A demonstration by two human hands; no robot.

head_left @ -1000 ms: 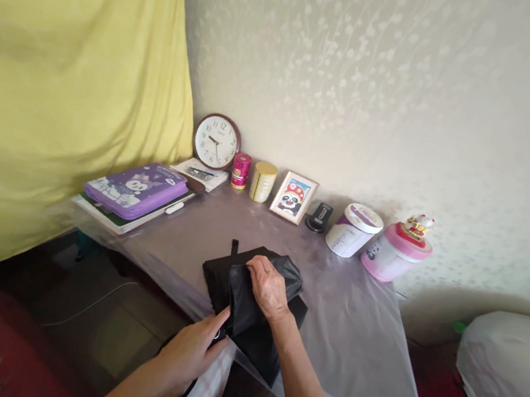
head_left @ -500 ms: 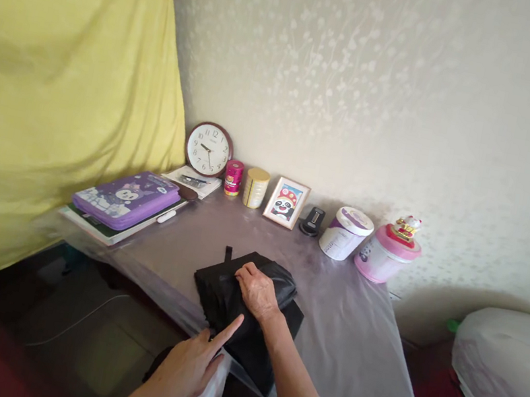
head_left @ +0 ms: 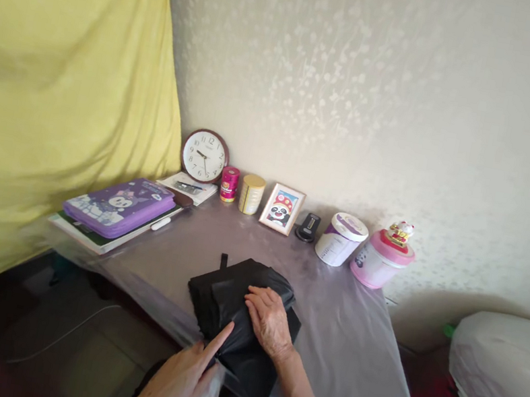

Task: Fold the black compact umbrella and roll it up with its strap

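Observation:
A black folding umbrella (head_left: pixel 219 296), its fabric loosely bunched in folds, lies at the table's near edge, partly hanging over it. A small strap sticks up at its far left corner. At its near end my left hand (head_left: pixel 182 375) is closed around the umbrella, with the index finger stretched out along the fabric; what the curled fingers grip is mostly hidden. My right hand (head_left: pixel 270 326) rests flat on top of the folds, fingers extended and side by side.
Along the wall stand a clock (head_left: pixel 205 156), a pink tin (head_left: pixel 229 184), a yellow-lidded can (head_left: pixel 252 195), a picture frame (head_left: pixel 282 209), a black device (head_left: pixel 308 227), a white tub (head_left: pixel 341 241) and a pink-lidded tub (head_left: pixel 381 260). A purple case (head_left: pixel 120 207) lies on books at left.
My right hand has slid right and a little nearer across the umbrella's fabric, its fingers flattening. My left hand stays at the near end. The whole view has shifted slightly.

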